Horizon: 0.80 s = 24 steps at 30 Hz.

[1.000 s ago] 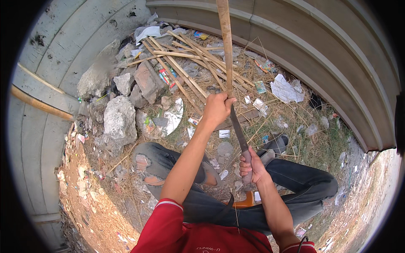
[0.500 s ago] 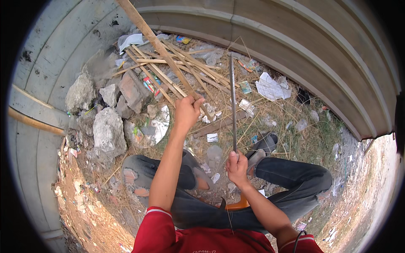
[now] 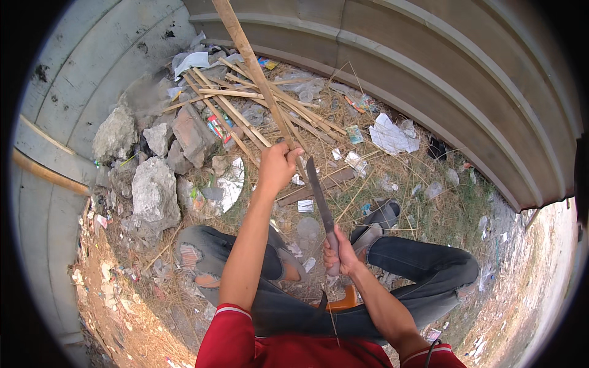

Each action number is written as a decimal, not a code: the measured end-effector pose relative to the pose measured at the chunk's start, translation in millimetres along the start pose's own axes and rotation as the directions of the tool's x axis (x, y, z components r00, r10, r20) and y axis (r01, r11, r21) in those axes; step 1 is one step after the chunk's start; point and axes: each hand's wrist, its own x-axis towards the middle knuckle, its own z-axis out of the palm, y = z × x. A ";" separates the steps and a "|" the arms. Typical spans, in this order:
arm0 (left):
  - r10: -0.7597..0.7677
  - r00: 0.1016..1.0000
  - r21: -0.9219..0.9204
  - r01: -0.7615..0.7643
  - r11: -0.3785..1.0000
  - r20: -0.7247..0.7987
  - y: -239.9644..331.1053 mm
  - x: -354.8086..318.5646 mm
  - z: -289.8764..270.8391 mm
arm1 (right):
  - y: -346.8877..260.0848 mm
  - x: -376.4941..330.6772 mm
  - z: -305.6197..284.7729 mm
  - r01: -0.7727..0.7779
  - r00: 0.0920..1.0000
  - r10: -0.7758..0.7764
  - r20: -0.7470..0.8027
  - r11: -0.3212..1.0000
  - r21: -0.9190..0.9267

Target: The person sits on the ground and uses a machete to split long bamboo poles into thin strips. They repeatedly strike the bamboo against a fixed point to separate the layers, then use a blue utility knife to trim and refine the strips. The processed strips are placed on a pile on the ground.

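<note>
My left hand (image 3: 278,167) is closed around the lower part of a long wooden slat (image 3: 250,56), which slants up and away to the top edge of the view. In my right hand (image 3: 341,250) is the handle of a machete (image 3: 320,195). Its dark flat blade points up and slightly left, the tip near the slat's lower end and my left fingers. Whether blade and slat touch, I cannot tell. Beyond my left hand, a loose pile of thin wooden strips (image 3: 294,105) lies crisscrossed on the littered ground.
Grey rocks and broken concrete (image 3: 154,190) are heaped at the left. Corrugated metal sheets (image 3: 417,67) wall in the far side and left. A flat brown board (image 3: 319,187) lies ahead of my bent legs. An orange object (image 3: 343,299) sits near my lap. Paper scraps (image 3: 392,134) litter the dry grass.
The machete has come down and tilted left, so its flat side shows and its tip is now near my left hand. The slat has shifted a little to the right and stands steeper.
</note>
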 end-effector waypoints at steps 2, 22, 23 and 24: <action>0.019 0.999 -0.013 -0.019 1.000 -0.030 -12.7 0.8 -0.9 | 9.3 -21.5 47.6 0.235 0.965 -0.255 -0.067 0.947 -0.220; 0.012 0.991 -0.091 -0.025 0.996 -0.135 -32.2 1.8 -9.5 | -42.5 -190.0 258.8 0.554 -0.531 -0.710 0.462 0.122 0.823; -0.005 0.993 -0.053 -0.001 0.999 -0.118 -23.6 0.0 -14.1 | -43.0 -191.1 259.5 0.580 -0.490 -0.711 0.504 0.166 0.797; -0.020 0.995 -0.017 0.018 1.000 -0.100 -12.6 -0.6 -18.4 | -45.4 -193.0 259.5 0.605 -0.450 -0.706 0.546 0.209 0.768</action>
